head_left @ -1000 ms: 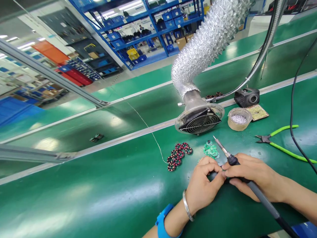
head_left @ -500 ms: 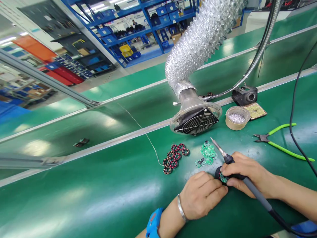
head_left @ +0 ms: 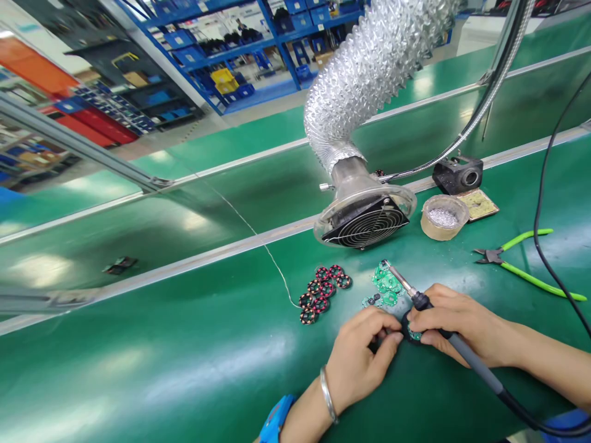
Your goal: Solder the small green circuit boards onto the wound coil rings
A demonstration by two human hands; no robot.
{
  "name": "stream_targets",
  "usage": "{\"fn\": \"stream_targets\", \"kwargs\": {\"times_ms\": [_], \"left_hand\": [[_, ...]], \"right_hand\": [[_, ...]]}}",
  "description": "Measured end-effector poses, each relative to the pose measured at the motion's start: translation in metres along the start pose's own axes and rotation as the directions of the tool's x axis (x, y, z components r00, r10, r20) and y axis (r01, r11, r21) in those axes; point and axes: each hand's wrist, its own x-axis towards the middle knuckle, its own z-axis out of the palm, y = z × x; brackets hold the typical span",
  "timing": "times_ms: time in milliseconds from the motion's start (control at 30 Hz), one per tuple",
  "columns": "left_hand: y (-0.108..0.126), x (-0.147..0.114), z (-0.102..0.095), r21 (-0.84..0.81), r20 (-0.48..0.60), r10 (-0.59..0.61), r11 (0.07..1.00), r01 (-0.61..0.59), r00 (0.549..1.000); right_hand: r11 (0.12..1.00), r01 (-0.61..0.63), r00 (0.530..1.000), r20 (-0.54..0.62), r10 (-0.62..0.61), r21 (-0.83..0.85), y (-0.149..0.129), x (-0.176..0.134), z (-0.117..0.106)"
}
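Note:
My right hand [head_left: 462, 320] is wrapped around a soldering iron [head_left: 475, 357], its metal tip pointing up and left over some green circuit boards [head_left: 388, 286]. Under that hand's fingertips sits a round black part with a green board [head_left: 413, 334] in it, partly covered by the fingers. My left hand [head_left: 362, 357] has thumb and index finger pinched together at the part's left edge; whatever is between them is hidden. Several copper-wound ring coils [head_left: 321, 298] lie on the green bench left of the boards.
A fume extractor hood [head_left: 367, 221] hangs low behind the boards. Behind my right hand are a tub of metal bits [head_left: 444, 218], a sponge tray [head_left: 479, 204] and a black iron holder [head_left: 458, 176]. Green-handled cutters [head_left: 521, 252] lie at right, near a hanging black cable [head_left: 539, 209].
My left hand has turned, its thumb and index finger now showing in a pinch beside the round part. My right hand keeps the soldering iron. The view has shifted slightly.

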Motion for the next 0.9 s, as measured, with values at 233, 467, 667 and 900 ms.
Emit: {"fn": "stream_targets", "kwargs": {"times_ms": [233,467,667,900], "left_hand": [[-0.001,0.004,0.003,-0.114,0.028,0.044,0.993,-0.041,0.999],[0.003,0.005,0.005,-0.141,0.084,-0.034,0.989,0.045,0.996],[0.007,0.006,0.009,-0.179,0.099,-0.115,0.975,0.132,0.988],[0.008,0.006,0.009,-0.193,0.118,-0.208,0.955,0.227,0.971]], "right_hand": [[0.999,0.013,0.998,0.061,-0.01,-0.042,-0.006,0.001,-0.006],[0.999,0.018,0.998,0.067,-0.015,-0.051,-0.004,0.001,-0.007],[0.999,0.043,0.997,-0.058,-0.044,-0.016,-0.005,0.002,-0.004],[0.987,0.134,0.986,-0.083,-0.141,-0.086,-0.012,0.0,-0.004]]}}
